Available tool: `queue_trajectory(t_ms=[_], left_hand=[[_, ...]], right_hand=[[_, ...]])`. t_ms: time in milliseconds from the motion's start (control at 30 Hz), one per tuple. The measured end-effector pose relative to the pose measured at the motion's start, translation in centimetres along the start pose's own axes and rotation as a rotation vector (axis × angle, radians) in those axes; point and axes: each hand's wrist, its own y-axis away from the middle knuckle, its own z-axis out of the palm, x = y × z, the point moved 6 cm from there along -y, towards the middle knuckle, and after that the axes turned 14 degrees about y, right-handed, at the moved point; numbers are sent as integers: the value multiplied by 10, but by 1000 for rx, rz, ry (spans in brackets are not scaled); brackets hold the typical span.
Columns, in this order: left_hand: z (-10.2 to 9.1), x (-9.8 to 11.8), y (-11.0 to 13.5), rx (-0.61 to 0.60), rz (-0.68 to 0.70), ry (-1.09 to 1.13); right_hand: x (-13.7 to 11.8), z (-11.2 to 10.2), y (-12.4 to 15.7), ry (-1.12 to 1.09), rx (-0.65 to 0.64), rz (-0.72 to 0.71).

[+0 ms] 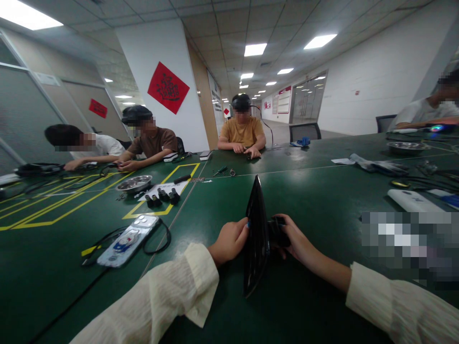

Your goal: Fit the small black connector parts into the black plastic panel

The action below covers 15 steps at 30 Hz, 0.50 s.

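Held on edge above the green table is a thin, glossy black panel (256, 239), seen nearly side-on. My left hand (229, 241) is closed, with its thumb pressed against the panel's left face. A chunky black part (278, 231) sits against the right face, and my right hand (294, 237) is wrapped around it. I cannot tell whether that part is fixed to the panel or only touching it. Most of my right fingertips are hidden behind it.
A phone (129, 241) with a black cable lies left on the green table (201, 296). Beyond it are black cylindrical parts (163, 196), a metal bowl (134, 184) and a screwdriver (220, 170). A white device (416, 200) and cables lie right. Several people sit around the table.
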Motion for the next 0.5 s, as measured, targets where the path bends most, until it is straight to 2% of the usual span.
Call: queue_trajectory(t_ms=[500], left_hand=[[1,-2,2,-9,20,-50]], right_hand=[[3,0,-2,-17,-14,-9]])
